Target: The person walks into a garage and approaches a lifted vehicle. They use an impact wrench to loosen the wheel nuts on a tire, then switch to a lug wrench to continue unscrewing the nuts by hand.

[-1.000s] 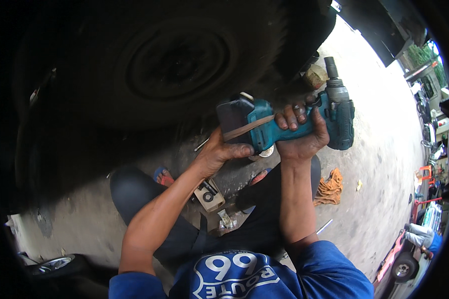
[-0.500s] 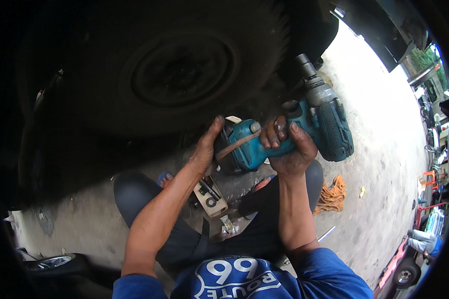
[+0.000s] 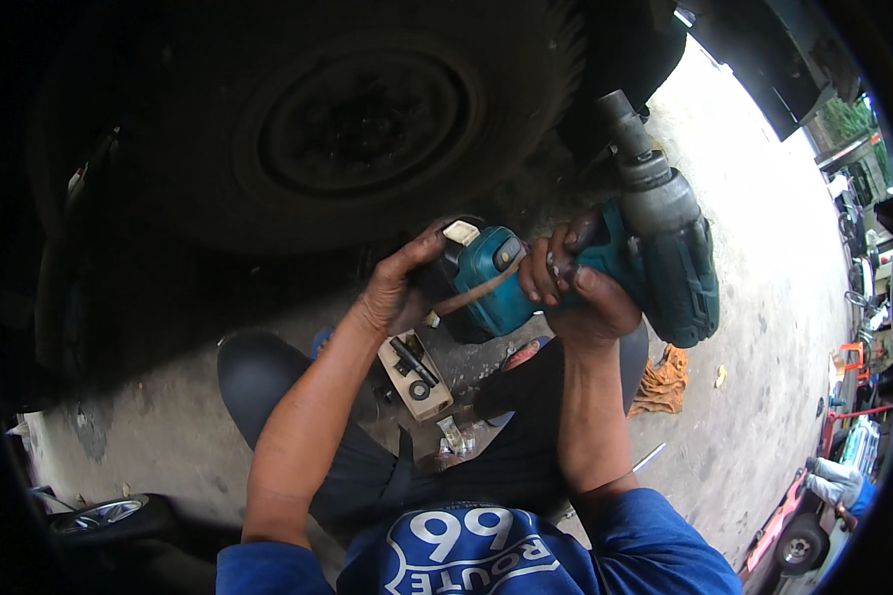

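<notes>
A teal and black cordless impact wrench (image 3: 506,297) is held up before me over my bent legs. My right hand (image 3: 600,302) is wrapped round its handle. My left hand (image 3: 399,283) grips the black battery end, its thumb along the upper side and its other fingers largely hidden. A brownish strap crosses the base of the tool. From the grey metal nose, a dark socket (image 3: 622,114) points up and away toward the far side. Beyond the tool, in deep shadow, is a vehicle wheel (image 3: 367,124) with a tyre.
Between my legs on the concrete floor stands a small open box (image 3: 430,405) holding dark cylindrical parts and a ring. An orange-brown rag (image 3: 662,382) lies to the right, with a metal rod (image 3: 650,457) nearer me. Another wheel (image 3: 114,518) is at lower left. A person (image 3: 843,486) shows at far right.
The impact wrench has shifted slightly right, its nose tilting a little. My right hand moves with it, and my left hand has slid a little left on the battery end.
</notes>
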{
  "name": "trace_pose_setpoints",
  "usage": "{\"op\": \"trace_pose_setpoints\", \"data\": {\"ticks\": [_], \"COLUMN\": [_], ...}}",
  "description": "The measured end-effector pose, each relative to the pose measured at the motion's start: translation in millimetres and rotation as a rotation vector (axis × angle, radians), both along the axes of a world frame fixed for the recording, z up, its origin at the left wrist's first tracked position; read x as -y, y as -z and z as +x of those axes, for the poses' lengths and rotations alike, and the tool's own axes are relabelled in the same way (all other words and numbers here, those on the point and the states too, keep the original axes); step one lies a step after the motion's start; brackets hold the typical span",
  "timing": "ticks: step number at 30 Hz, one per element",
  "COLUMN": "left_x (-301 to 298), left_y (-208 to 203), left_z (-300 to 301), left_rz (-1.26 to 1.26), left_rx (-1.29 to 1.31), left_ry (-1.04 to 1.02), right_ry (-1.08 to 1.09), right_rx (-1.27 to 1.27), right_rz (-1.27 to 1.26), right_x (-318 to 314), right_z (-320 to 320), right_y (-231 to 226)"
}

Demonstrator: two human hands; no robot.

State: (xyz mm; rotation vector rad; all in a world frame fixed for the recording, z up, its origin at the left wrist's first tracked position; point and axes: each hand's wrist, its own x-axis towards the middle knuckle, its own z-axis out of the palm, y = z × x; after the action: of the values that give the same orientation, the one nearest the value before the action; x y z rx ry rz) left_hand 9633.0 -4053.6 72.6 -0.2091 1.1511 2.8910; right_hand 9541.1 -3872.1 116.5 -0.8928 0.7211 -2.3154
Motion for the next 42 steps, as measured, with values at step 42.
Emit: {"op": "trace_pose_setpoints", "data": {"ticks": [42], "left_x": [11.8], "left_y": [33.6], "left_z": [-7.6], "left_rz": [-0.096], "left_rx": [-0.15], "left_ry": [-0.003], "right_ry": [0.42], "right_rx": [-0.762], "right_rz": [0.674], "right_x": [-37.0], "right_z": [30.9], "right_y": [23.8]}}
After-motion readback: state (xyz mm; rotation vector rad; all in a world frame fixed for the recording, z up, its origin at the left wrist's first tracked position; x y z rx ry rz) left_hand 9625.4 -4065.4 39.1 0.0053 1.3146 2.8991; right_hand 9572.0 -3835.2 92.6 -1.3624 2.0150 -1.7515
